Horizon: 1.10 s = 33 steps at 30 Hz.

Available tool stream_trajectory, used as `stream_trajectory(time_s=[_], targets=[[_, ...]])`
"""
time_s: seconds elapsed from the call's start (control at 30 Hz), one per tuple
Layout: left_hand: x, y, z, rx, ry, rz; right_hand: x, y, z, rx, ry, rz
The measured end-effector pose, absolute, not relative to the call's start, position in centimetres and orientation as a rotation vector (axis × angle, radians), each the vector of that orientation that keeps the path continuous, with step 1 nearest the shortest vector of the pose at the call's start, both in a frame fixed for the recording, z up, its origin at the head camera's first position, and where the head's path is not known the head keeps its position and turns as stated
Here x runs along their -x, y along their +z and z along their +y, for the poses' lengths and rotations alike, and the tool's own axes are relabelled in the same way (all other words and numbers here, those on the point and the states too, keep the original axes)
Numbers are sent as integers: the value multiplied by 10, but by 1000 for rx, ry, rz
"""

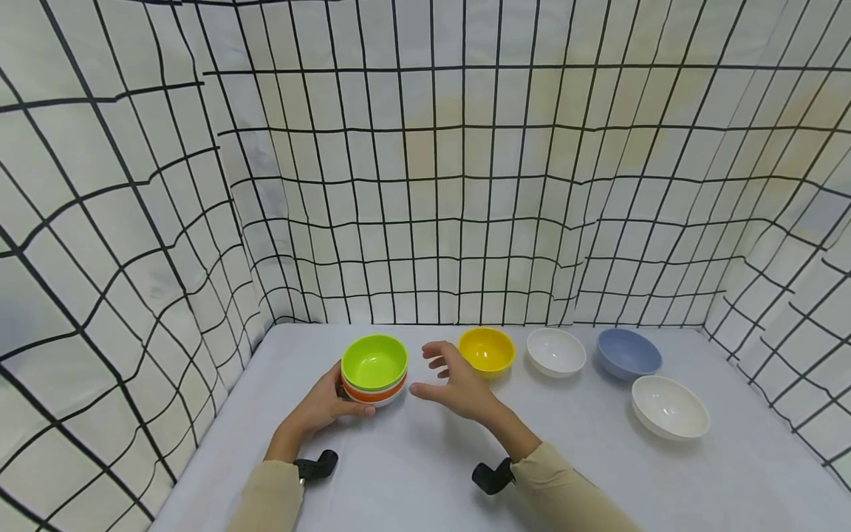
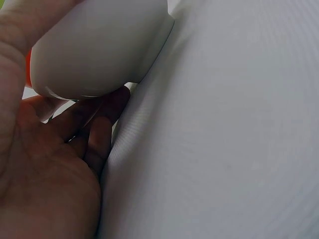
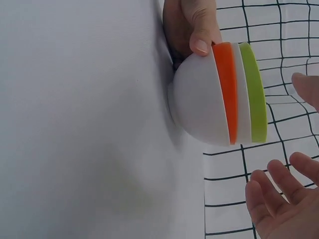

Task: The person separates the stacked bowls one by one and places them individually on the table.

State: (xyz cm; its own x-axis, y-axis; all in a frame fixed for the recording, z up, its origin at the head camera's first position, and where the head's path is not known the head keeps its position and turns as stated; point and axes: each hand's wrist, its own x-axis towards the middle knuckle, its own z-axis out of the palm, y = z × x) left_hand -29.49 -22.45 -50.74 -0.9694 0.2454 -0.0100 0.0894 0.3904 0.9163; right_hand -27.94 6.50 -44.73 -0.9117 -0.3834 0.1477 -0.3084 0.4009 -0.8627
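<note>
A stack of bowls stands on the table at the left in the head view. On top is a green bowl point(image 1: 374, 362); beneath it the right wrist view shows a white rim, an orange bowl point(image 3: 227, 92) and a white bowl point(image 3: 199, 102) at the bottom. My left hand point(image 1: 326, 403) grips the stack from its left side, thumb against the lowest bowl and fingers behind. My right hand point(image 1: 459, 384) hovers to the right of the stack, fingers spread and holding nothing. Close beyond it sits a yellow bowl point(image 1: 487, 351), partly covered by that hand.
Farther right on the white table point(image 1: 425, 480) are a white bowl point(image 1: 556, 352), a blue bowl point(image 1: 628, 355) and, nearer the front, another white bowl point(image 1: 669, 408). Black netting point(image 1: 432, 177) over pale cloth encloses the back and sides.
</note>
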Motion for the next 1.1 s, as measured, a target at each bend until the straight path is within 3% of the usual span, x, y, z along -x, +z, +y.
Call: stream_trajectory(time_s=[0.5, 1.1], targets=[[295, -508, -225, -392, 1676, 2459, 296, -461, 23, 596, -1486, 2535], [294, -507, -226, -340, 1637, 2492, 319, -479, 6, 731, -1643, 2323]])
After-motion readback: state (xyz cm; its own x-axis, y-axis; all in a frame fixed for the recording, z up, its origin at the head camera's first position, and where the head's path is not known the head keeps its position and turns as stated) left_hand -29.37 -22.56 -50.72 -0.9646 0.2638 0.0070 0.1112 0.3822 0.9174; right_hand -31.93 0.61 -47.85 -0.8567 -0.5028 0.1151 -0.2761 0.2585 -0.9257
